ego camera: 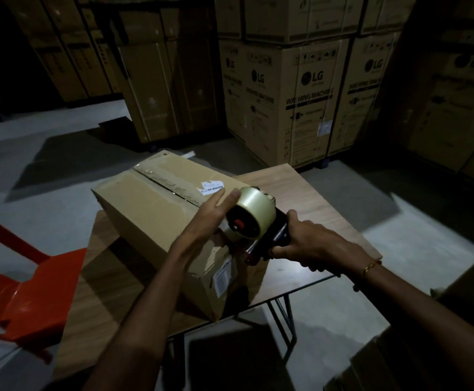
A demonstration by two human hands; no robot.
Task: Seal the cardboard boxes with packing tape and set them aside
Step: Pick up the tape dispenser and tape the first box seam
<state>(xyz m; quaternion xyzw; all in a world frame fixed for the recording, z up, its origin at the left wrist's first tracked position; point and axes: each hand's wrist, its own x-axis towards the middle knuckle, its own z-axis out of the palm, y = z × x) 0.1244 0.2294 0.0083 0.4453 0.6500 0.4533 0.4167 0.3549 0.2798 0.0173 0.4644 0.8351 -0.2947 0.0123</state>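
Brown cardboard makes up the box (157, 218) that sits slantwise on a wood-grain surface (309, 193), one corner reaching past the far-left edge. Its top flaps meet in a seam that runs away from the person, with old tape and a small white barcode label (212, 187) beside it; another label shows on the near end face. The left hand (216, 211) lies flat on the top of the box near its closest end, fingers straight and pressing down, holding nothing. The right hand (300, 244) grips the dark handle of a tape dispenser (254, 224), fingers curled round it, a thin bracelet on the wrist. The pale roll of tape with its red hub sits just above the near end of the box top, touching or almost touching the fingertips of the left hand. An orange plastic chair (24, 294) stands to the left of the surface. Behind, on the grey floor, tall stacked cartons (295, 103) printed as washing machines fill the dim background.
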